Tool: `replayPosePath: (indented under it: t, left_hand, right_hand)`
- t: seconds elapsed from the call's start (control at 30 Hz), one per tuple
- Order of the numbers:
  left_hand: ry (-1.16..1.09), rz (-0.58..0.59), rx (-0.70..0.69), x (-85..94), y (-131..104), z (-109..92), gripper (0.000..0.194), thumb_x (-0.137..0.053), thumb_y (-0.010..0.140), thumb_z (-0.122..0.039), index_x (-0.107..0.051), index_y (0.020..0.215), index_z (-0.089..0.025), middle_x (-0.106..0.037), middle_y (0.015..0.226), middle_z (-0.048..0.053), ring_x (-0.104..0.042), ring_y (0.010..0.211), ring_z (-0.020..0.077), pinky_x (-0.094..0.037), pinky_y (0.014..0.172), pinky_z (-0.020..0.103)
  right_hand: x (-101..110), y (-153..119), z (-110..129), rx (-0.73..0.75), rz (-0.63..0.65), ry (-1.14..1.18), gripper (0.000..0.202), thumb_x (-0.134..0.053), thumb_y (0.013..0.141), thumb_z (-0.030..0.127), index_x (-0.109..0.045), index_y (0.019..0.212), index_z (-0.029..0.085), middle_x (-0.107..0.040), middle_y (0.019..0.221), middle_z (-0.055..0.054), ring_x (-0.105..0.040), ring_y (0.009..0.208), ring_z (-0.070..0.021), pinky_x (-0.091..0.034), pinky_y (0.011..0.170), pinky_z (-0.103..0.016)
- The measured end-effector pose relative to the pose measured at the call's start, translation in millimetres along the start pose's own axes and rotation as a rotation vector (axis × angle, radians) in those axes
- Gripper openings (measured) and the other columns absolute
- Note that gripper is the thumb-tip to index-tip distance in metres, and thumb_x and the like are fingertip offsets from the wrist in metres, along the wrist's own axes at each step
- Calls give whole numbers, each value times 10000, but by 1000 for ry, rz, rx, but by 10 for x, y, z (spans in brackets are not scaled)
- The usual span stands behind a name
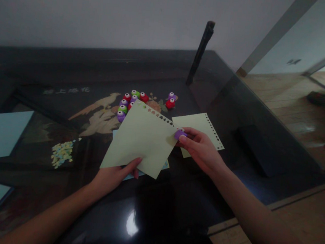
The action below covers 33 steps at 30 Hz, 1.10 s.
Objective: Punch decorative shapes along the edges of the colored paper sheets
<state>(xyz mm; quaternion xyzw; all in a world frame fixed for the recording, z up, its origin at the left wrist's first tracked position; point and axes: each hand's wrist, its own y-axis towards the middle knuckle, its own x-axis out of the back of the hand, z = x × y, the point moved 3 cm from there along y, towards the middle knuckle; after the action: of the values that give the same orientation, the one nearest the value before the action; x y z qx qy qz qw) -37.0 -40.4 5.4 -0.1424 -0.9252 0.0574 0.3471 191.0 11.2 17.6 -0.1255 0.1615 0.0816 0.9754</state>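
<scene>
A pale green sheet [140, 143] with a row of small punched shapes along its upper edge is held up over the dark table. My left hand [120, 173] grips its lower edge, thumb on top and fingers beneath. At the sheet's right corner, my right hand [199, 146] pinches a small purple punch [180, 134] that touches the paper. Under the held sheet, edges of blue paper [130, 177] stick out. Another punched pale green sheet [198, 121] lies partly behind my right hand.
Several red, green and purple punches [127, 97] stand behind the sheet, two more [170, 103] farther right. Paper cut-outs [62, 153] and blue sheets [3, 133] lie left. A black post [200, 52] rises at the back; a dark box-like object [256, 148] is right.
</scene>
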Motion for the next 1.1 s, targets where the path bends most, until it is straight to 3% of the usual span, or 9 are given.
replayPosePath:
  t: [0.7, 1.1]
  left_hand:
    - [23, 5, 46, 4, 2, -16, 499, -411, 817, -479, -566, 410, -233, -686, 639, 57, -635, 776, 262, -425, 930, 435]
    - [21, 10, 66, 4, -2, -20, 501, -412, 812, -493, -558, 407, -237, -670, 623, 41, -634, 752, 240, -446, 898, 388]
  right_hand:
    - [24, -4, -5, -1, -8, -33, 242, -795, 619, 293, -686, 823, 220, -694, 841, -13, -628, 793, -156, -492, 848, -371]
    - [15, -9, 9, -4, -19, -17, 251, -806, 603, 284, -694, 816, 213, -694, 831, -16, -629, 796, -161, -481, 852, -377]
